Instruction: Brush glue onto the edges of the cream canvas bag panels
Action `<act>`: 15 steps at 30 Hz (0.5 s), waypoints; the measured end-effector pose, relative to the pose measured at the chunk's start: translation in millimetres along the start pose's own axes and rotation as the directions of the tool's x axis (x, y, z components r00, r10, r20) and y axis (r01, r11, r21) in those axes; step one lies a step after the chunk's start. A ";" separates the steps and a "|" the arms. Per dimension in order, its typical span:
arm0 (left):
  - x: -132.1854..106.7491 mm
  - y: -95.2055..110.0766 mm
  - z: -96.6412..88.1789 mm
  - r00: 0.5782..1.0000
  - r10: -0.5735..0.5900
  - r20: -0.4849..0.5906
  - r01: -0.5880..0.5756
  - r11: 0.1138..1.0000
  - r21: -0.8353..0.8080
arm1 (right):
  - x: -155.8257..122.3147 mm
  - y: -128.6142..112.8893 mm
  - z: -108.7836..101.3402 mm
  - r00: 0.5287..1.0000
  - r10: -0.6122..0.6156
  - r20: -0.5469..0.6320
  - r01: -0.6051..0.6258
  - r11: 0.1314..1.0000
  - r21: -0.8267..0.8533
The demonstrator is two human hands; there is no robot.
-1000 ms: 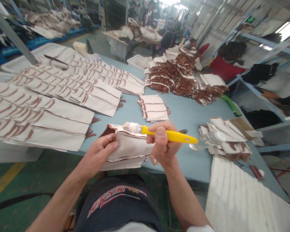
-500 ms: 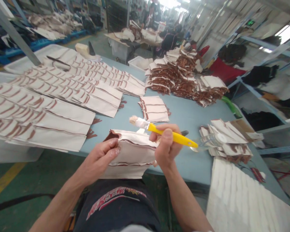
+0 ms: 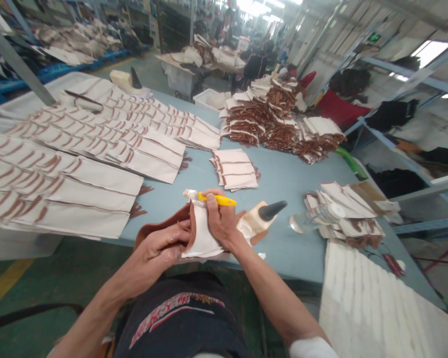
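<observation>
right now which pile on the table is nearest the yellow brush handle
The small middle stack, just beyond the handle; the left rows, big back pile and right-hand pile lie farther away.

Right of the small stack (image 3: 236,169), bare table (image 3: 283,174) leaves a wide lane; left of it, a narrow strip before the long panels (image 3: 159,166). Behind it, the tall pile (image 3: 261,117) blocks; in front, the yellow brush (image 3: 224,200) and dark cone (image 3: 272,211).

Factory workshop, soft goods: batch rows of white-and-brown pieces (image 3: 78,134) on a big worktable (image 3: 280,174), loaded metal racking (image 3: 390,145), blue pallets (image 3: 61,70), yellow line (image 3: 9,282) on green floor (image 3: 70,286), strip lights (image 3: 259,8) overhead.
</observation>
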State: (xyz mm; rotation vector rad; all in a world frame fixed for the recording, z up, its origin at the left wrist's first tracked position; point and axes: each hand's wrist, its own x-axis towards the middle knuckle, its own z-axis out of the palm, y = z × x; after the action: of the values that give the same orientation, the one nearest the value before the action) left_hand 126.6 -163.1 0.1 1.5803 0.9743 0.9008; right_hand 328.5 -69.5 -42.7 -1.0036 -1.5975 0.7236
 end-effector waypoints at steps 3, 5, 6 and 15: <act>-2.2 -1.3 -7.1 0.992 -0.123 -0.039 0.117 0.984 -0.137 | -1.7 -5.7 -5.3 0.994 -0.086 -0.062 0.084 0.996 -0.039; -0.5 2.6 -8.4 0.986 -0.156 -0.063 0.146 0.978 -0.149 | -3.5 -10.8 -9.7 0.985 -0.165 -0.045 0.161 0.985 -0.067; 1.5 5.5 -7.7 0.985 -0.164 -0.060 0.154 0.977 -0.146 | -5.0 -13.1 -10.9 0.982 -0.187 -0.028 0.185 0.981 -0.063; 16.5 17.5 15.4 0.991 -0.058 -0.119 0.068 0.995 0.075 | -15.4 -31.5 -7.0 0.964 0.032 -0.264 0.031 0.973 0.229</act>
State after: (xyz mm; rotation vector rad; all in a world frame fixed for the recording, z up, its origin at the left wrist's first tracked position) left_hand 149.6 -156.1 15.5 1.5679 1.1489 0.9287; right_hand 328.9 -98.0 -21.1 -0.8887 -1.2486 0.7233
